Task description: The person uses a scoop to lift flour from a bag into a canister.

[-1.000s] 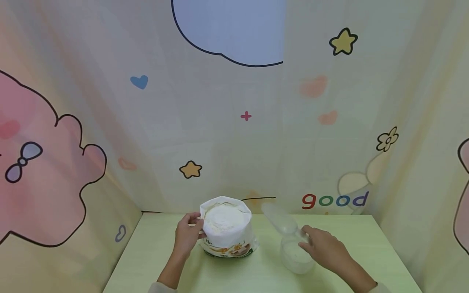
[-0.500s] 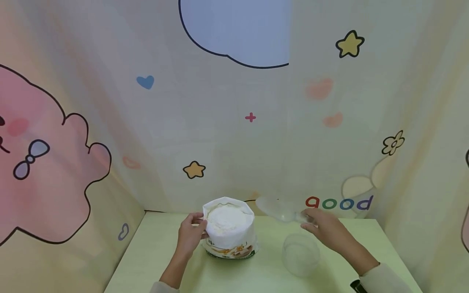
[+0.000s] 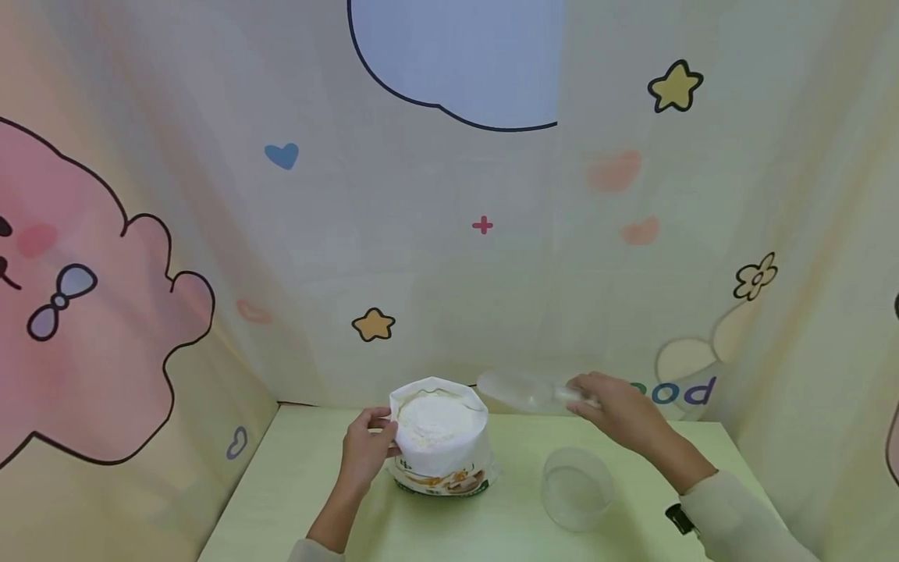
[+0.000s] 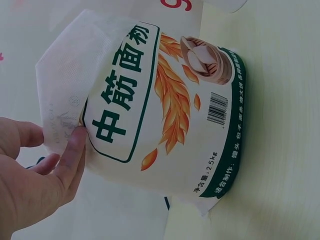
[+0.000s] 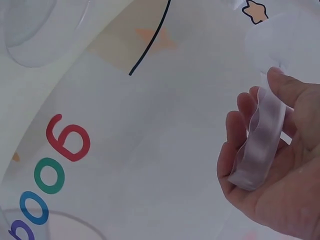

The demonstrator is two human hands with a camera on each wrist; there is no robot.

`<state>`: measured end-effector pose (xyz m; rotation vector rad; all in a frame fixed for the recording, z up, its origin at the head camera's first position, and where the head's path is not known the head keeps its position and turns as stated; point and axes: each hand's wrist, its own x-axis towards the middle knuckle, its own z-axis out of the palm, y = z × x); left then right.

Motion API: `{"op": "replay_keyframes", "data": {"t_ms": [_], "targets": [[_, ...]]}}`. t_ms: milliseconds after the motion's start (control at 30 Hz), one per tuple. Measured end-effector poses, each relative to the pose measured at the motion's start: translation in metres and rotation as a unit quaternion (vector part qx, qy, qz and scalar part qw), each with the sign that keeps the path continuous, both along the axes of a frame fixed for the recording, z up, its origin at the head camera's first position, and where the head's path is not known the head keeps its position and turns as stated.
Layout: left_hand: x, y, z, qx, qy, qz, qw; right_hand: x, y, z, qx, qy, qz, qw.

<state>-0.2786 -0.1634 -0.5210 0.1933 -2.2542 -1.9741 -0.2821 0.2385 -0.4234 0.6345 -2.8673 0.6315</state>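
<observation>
A paper flour bag [image 3: 449, 460] stands upright with its white rim folded down and white flour [image 3: 434, 417] showing inside. At its left side my left hand [image 3: 367, 451] holds the folded rim; the left wrist view shows the fingers against the bag [image 4: 170, 115], with its wheat print and lettering. My right hand [image 3: 618, 410] grips a clear plastic scoop [image 3: 520, 390] by the handle, fingers curled round it in the right wrist view. The scoop's bowl points left, raised just right of the bag's opening. Below the right hand stands a round translucent container [image 3: 577, 492].
Everything stands on a pale green table [image 3: 316, 460]. Behind it hangs a curtain [image 3: 421, 257] printed with stars, hearts and letters, and more curtain encloses both sides. A dark band [image 3: 679, 518] shows at the right sleeve.
My right hand has lifted the scoop up from the container and carried it left toward the flour bag. The left hand stays at the bag's rim. The head view has shifted slightly.
</observation>
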Motion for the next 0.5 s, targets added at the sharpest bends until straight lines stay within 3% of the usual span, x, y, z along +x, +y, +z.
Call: {"op": "replay_keyframes", "data": {"t_ms": [300,500], "targets": [[0.0,0.002,-0.001,-0.002,-0.003,0.0,1.0,-0.01,-0.005,0.01,0.008,0.017,0.031,0.9993],[0.001,0.0,0.0,-0.01,0.003,-0.002,0.9999,-0.012,-0.01,0.016,0.044,0.069,0.053,0.9952]]}}
